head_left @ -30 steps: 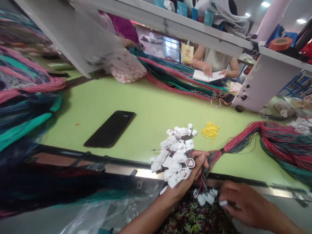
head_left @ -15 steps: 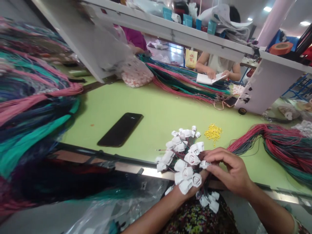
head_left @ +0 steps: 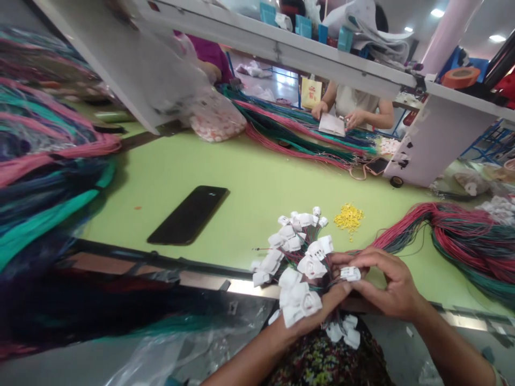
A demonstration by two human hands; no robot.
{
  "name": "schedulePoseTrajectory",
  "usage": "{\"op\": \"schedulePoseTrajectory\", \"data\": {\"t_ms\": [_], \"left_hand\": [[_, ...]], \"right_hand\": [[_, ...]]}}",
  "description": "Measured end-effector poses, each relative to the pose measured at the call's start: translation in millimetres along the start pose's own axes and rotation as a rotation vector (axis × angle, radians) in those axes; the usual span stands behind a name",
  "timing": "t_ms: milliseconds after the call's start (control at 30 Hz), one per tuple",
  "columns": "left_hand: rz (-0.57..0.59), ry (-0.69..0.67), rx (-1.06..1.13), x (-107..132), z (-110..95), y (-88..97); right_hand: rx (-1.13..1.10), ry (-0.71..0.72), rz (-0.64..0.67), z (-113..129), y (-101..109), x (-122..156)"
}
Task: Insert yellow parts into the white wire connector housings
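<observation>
Closest to me, dark flowered cloth (head_left: 322,370) covers my lap, and a few white plugs (head_left: 346,329) hang over it on their wires. Just above them, my left hand (head_left: 326,306) is curled around the thin wires of a big bunch of white connectors (head_left: 295,295), which fans out to the left of my fingers, over the table's near edge. My right hand (head_left: 390,284) comes in from the right, its thumb and fingertips pinching one single connector (head_left: 350,274) close beside my left thumb. From behind my hands the red, green and dark wires (head_left: 432,214) run off to the right in a thick bundle on the green table (head_left: 249,177). To the left, a black phone (head_left: 189,214) lies flat, well apart from my hands, and at the far left is a large heap of pink, green and dark blue wires (head_left: 48,139). Just beyond the connectors sits a little pile of yellow bits (head_left: 349,216). Farther back, a black roll of tape (head_left: 396,182) stands by the white upright, and more long wires (head_left: 289,126) stretch across, with a clear bag (head_left: 217,120) of small pale pieces at their left. Behind those wires, another person's hands (head_left: 355,118) hold a white pad (head_left: 332,124) beneath the shelf (head_left: 277,51).
</observation>
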State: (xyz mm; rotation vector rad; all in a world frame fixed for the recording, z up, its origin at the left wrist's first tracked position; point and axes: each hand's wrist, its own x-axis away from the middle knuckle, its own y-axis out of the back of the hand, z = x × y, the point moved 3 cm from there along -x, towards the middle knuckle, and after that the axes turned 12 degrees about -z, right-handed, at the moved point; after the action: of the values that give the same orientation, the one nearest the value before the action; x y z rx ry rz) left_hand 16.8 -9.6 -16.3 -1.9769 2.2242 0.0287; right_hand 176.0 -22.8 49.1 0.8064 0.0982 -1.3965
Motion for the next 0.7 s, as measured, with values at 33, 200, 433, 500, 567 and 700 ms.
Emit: {"op": "schedulePoseTrajectory", "data": {"t_ms": [33,200,433,500,567,700], "left_hand": [[0.073,0.053,0.057,0.6,2.0,-0.2],[0.255,0.221,0.243,-1.5,-0.8,-0.1],[0.198,0.271,0.231,-1.9,5.6,-0.9],[0.131,0.262,0.222,0.8,13.7,0.3],[0.096,0.254,0.197,3.7,19.3,0.5],[0.061,0.249,0.208,5.6,20.0,-0.6]], "right_hand": [[0.009,0.008,0.015,-3.2,4.1,1.1],[0.024,0.055,0.127,-10.6,17.5,7.2],[-0.007,-0.162,0.178,-31.7,18.8,-1.7],[0.068,-0.276,0.053,-53.1,21.2,-8.4],[0.243,-0.306,0.005,-73.2,20.6,-15.6],[0.466,-0.275,0.169,-96.3,9.4,-26.5]]}}
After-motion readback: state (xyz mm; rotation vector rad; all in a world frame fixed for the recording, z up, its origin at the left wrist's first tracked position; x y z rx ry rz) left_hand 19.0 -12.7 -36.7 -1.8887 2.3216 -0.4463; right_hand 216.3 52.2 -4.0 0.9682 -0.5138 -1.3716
